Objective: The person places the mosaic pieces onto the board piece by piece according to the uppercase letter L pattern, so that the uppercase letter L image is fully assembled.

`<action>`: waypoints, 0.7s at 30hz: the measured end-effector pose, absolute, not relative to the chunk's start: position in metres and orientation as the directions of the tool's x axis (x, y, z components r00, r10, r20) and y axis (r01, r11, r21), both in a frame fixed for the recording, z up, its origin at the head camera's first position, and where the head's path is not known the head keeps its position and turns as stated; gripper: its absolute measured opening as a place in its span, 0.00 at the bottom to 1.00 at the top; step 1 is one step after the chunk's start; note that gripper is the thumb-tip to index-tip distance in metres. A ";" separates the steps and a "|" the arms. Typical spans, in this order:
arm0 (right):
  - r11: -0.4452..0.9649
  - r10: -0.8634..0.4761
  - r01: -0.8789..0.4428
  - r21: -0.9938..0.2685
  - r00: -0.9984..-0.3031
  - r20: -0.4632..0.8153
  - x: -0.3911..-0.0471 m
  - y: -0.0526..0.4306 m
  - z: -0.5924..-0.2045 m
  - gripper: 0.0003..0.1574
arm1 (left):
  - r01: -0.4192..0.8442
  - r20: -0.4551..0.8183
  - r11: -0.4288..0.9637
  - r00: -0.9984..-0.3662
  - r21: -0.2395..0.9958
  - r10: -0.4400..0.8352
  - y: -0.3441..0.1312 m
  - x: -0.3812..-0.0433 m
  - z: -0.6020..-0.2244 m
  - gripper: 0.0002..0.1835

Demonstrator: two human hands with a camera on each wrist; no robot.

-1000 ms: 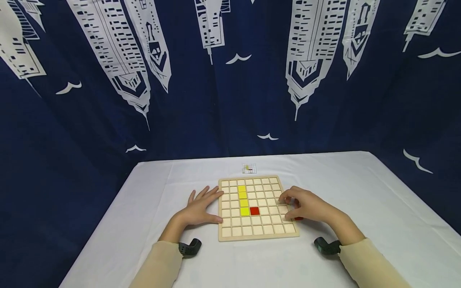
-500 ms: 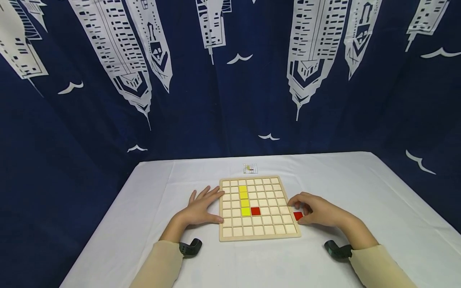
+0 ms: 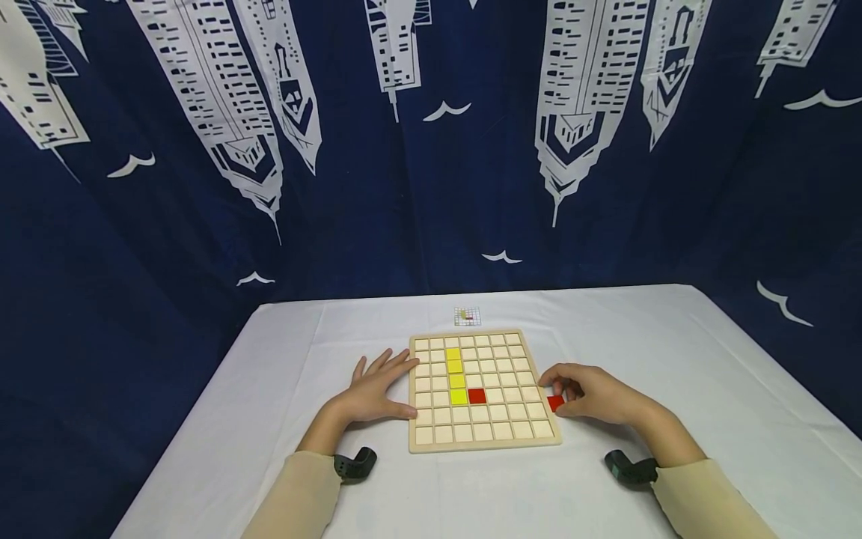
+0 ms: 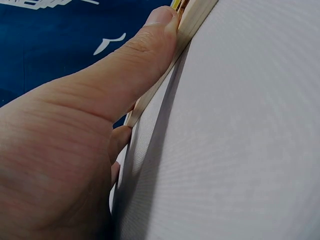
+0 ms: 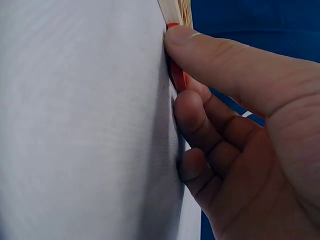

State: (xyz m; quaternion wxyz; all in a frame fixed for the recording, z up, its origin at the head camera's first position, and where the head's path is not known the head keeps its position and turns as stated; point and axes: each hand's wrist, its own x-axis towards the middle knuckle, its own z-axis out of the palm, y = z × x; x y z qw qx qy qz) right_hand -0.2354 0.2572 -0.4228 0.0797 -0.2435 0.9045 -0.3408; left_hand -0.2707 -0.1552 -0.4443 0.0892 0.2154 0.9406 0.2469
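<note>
A square wooden grid board (image 3: 485,449) lies on the white-covered table. A column of yellow tiles (image 3: 456,380) sits in its cells, with one red tile (image 3: 477,396) beside the lowest. My left hand (image 3: 370,393) rests at the board's left edge, fingers spread and thumb (image 4: 150,50) on the rim. My right hand (image 3: 592,393) is just beyond the board's right edge. Its thumb (image 5: 215,55) and curled fingers are about a loose red tile (image 3: 555,403) on the cloth; the thumb touches it. In the right wrist view, the thumb partly covers this tile, and the index fingertip is hidden.
A small printed grid card (image 3: 468,317) with a coloured pattern lies behind the board. A dark blue curtain (image 3: 404,224) with white buildings hangs past the table's far edge. White tablecloth (image 3: 485,494) surrounds the board.
My right hand has moved right, off the board's right columns to the loose red tile, and its thumb has come in against that tile. The left hand has stayed in place.
</note>
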 end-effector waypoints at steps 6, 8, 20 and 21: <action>0.660 -0.479 -0.375 -0.651 -0.878 0.020 -0.237 0.257 -0.424 0.20 | 0.363 -0.064 0.787 -0.890 0.500 0.451 -0.157 -0.270 -0.446 0.54; 0.666 -0.467 -0.365 -0.651 -0.884 0.017 -0.237 0.257 -0.424 0.18 | 0.366 -0.064 0.787 -0.889 0.497 0.454 -0.156 -0.271 -0.446 0.54; 0.683 -0.441 -0.381 -0.624 -0.895 0.064 -0.241 0.254 -0.418 0.16 | 0.360 -0.069 0.791 -0.891 0.494 0.448 -0.154 -0.271 -0.444 0.54; 0.681 -0.444 -0.389 -0.621 -0.893 0.073 -0.242 0.253 -0.418 0.16 | 0.360 -0.070 0.792 -0.891 0.493 0.449 -0.154 -0.271 -0.444 0.54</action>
